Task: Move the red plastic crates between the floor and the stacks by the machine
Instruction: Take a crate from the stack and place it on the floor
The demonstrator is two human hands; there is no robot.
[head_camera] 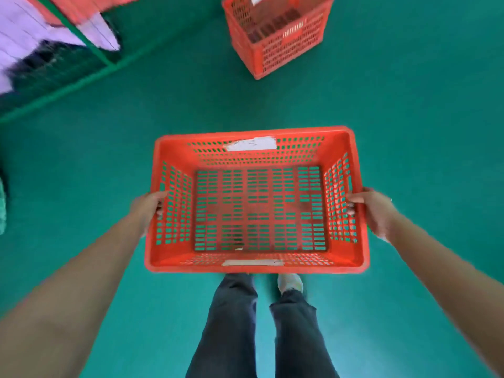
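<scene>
I hold an empty red plastic crate (256, 199) level in front of me, above the green floor. My left hand (148, 207) grips its left short wall and my right hand (372, 211) grips its right short wall, fingers through the handle slots. White label remnants stick to its far and near walls. A second red crate (278, 34) stands on the floor further ahead, slightly right, with dark contents partly visible inside.
A green metal frame (90, 36) with a mesh panel runs along the upper left, with purple material and another blurred red shape behind it. My legs and a shoe (290, 283) show below the held crate. Green floor (409, 118) surrounds both crates.
</scene>
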